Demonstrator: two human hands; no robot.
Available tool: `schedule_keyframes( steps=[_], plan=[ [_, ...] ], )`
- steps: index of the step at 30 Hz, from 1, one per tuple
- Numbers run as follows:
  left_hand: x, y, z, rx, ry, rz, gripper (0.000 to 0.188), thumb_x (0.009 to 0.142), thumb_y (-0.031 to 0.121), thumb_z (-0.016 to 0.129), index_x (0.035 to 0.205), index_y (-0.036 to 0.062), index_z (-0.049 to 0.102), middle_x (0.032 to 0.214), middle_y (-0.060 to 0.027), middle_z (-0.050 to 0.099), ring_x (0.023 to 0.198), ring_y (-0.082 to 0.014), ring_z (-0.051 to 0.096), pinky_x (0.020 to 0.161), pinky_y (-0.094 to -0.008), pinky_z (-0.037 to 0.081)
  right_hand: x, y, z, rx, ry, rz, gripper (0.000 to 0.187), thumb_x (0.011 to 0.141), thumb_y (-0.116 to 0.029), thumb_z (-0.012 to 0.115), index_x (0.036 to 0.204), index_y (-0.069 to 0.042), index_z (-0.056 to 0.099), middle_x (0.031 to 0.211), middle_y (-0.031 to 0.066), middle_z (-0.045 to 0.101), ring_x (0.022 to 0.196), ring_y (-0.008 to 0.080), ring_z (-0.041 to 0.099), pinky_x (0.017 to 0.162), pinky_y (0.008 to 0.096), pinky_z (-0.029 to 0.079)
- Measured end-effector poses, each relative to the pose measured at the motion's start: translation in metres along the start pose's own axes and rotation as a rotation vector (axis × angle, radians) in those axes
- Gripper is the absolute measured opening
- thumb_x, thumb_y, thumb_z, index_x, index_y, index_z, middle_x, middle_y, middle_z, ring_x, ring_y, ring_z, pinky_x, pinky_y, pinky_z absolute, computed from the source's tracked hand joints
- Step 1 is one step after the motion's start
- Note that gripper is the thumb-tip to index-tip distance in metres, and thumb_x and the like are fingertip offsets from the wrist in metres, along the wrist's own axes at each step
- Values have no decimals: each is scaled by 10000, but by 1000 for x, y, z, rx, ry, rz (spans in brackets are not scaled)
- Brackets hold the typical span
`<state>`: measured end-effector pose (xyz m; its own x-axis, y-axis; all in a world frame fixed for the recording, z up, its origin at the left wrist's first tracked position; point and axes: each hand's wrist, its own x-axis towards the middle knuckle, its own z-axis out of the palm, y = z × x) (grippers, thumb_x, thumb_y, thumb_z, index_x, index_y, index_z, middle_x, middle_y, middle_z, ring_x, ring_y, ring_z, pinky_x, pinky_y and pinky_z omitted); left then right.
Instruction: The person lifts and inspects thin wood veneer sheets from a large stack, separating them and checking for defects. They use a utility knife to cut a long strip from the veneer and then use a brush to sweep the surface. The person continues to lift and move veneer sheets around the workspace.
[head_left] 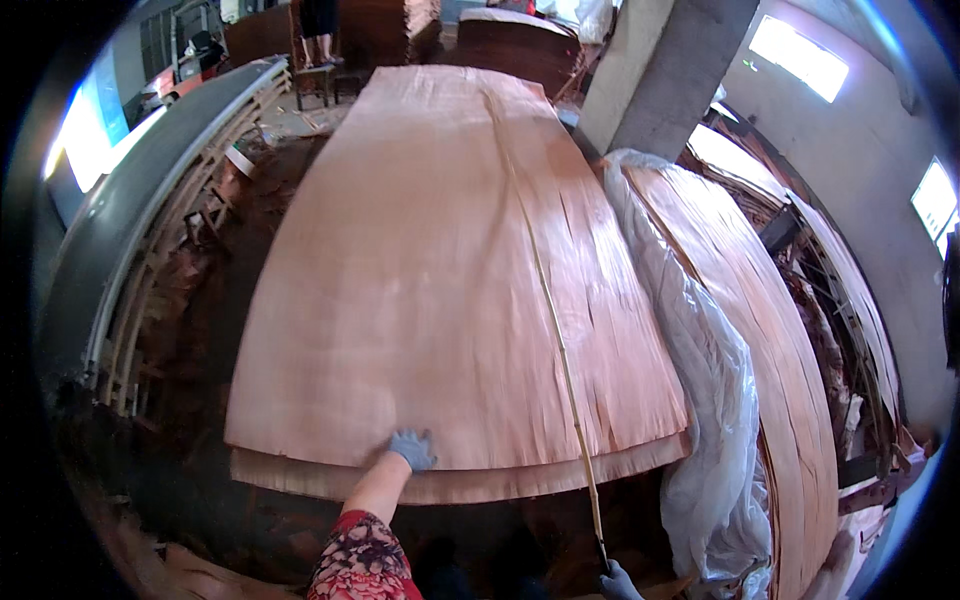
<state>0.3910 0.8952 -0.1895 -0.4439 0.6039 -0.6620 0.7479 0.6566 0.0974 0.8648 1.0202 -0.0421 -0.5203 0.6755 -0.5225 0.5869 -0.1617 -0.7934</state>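
Note:
A wide, pinkish-brown wood veneer sheet [380,270] lies in front of me, lengthwise away from me. Its right side has long splits and ripples. Under its near edge shows the edge of another veneer sheet [520,487]. My left hand [412,450], in a grey glove, rests on the near edge of the top sheet with its fingers spread. At the bottom, my right hand [619,581], also gloved and partly cut off, is closed round the near end of a long thin bamboo stick [558,340]. The stick reaches far across the sheet.
To the right, crumpled clear plastic [712,400] lies along another veneer stack [770,330]. A concrete pillar [665,80] stands at the back right. A long dark-topped bench [150,195] runs along the left. At the back, a person's legs [318,30] show by a stool [315,72].

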Motion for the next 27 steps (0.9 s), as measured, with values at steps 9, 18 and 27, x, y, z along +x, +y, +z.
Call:
schedule_keyframes(
  steps=[9,18,27],
  plan=[
    [-267,-34,178,-466,-100,-300,733,816,517,418,1358,63,225,1361,-256,243,1246,-380,279,996,-490,255,39,100,-48,-81,239,22,65,791,-64,504,850,-72,529,670,10,499,566,101,430,484,285,375],
    [-310,-32,175,-553,51,-485,705,819,510,412,1332,51,258,1331,-260,279,1215,-382,313,974,-484,280,50,-19,-70,85,-1,144,119,797,-101,532,900,-45,552,655,6,519,579,112,458,513,267,395],
    [-365,-1,224,-661,17,-575,679,823,503,407,1306,39,292,1302,-263,316,1184,-384,347,952,-477,306,125,-36,-37,176,85,-83,100,827,-143,510,778,-60,536,537,-10,464,446,97,410,415,259,326]
  ],
)
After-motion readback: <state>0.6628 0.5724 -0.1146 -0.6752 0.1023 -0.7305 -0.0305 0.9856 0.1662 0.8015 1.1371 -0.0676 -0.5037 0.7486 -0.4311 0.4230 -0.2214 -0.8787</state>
